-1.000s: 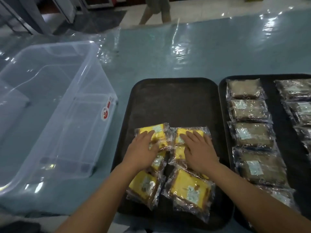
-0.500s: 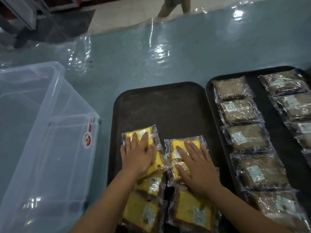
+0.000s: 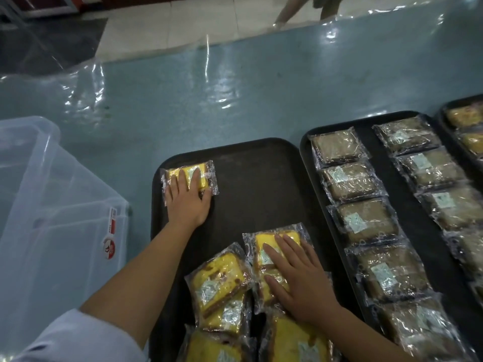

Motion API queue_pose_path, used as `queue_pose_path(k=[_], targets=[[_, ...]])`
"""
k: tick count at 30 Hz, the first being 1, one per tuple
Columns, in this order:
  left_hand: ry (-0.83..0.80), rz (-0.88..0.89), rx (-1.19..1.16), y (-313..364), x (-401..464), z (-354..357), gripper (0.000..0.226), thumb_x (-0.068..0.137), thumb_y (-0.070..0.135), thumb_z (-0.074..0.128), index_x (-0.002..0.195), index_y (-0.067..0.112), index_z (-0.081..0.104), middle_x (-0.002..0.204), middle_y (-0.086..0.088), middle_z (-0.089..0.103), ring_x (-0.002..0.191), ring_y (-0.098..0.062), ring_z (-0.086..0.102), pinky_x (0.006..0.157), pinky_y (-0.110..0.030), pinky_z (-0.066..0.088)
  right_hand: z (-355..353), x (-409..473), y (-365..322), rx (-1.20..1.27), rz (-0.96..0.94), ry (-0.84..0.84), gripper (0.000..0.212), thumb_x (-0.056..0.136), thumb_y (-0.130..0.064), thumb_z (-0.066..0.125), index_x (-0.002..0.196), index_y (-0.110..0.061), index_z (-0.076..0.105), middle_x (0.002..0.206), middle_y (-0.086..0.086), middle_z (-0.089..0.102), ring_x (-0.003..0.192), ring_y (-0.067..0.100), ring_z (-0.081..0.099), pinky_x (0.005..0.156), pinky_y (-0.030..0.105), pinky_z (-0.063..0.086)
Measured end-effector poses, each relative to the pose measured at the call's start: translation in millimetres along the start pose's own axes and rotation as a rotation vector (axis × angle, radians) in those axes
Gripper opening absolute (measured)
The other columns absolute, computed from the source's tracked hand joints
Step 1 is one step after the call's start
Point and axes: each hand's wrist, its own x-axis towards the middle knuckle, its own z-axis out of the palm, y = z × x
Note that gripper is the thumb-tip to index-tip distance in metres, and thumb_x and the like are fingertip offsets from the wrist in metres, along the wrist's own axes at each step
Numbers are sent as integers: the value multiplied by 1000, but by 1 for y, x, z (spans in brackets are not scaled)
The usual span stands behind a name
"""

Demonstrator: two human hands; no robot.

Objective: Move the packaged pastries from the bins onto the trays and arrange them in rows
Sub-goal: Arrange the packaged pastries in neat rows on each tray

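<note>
At far left stands the clear bin (image 3: 60,231). The left hand (image 3: 187,202) lies flat, fingers straight, on a yellow pastry (image 3: 189,176) at the dark tray's (image 3: 261,178) far-left corner — half a second ago it sat mid-tray. The right hand (image 3: 300,280) presses flat on the yellow pile (image 3: 264,246) — unmoved.

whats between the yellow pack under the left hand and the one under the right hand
Only bare dark tray, seen in the head view. The left hand presses one yellow pack at the far left corner; the right hand covers another.
</note>
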Motion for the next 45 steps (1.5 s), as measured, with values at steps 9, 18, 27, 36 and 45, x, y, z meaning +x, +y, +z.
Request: queue_pose_path(k=[9, 18, 27, 36, 45], targets=[[7, 23, -75, -1, -3, -15, 66, 102, 55, 31, 159, 31, 9, 168, -8, -2, 153, -29, -9, 123, -49, -2, -1, 0, 0, -10, 6, 1, 61, 98, -65, 15, 154, -40, 18, 163, -8, 14, 151, 9, 0, 119, 45, 5], [-90, -45, -593, 1, -147, -20, 72, 96, 42, 60, 156, 33, 22, 164, 4, 19, 152, -17, 13, 123, -49, 19, -12, 1, -4, -45, -7, -38, 69, 94, -65, 10, 155, -34, 16, 164, -4, 6, 151, 14, -10, 120, 43, -8], [-249, 22, -549, -26, -237, 18, 87, 88, 55, 63, 156, 40, 11, 164, 14, 10, 151, -11, 5, 123, -45, 15, -21, -18, -12, -64, 10, -146, 79, 85, -69, -1, 156, -35, 4, 163, -8, -6, 149, 12, -18, 121, 41, -11], [-220, 17, -594, -33, -233, 19, 78, 91, 41, 67, 155, 40, 22, 160, 17, 20, 148, -7, 18, 122, -41, 22, -30, 64, 25, -98, -111, -78, 73, 91, -65, 8, 156, -31, 12, 164, -3, 10, 151, 15, -3, 123, 43, -4], [-222, 15, -574, -31, -235, 18, 78, 85, 54, 58, 154, 40, 24, 160, 18, 20, 148, -7, 18, 121, -50, 25, -45, 141, 33, -189, -133, -42, 65, 101, -57, 27, 157, -29, 9, 165, -1, 8, 152, 19, -2, 122, 45, -2]])
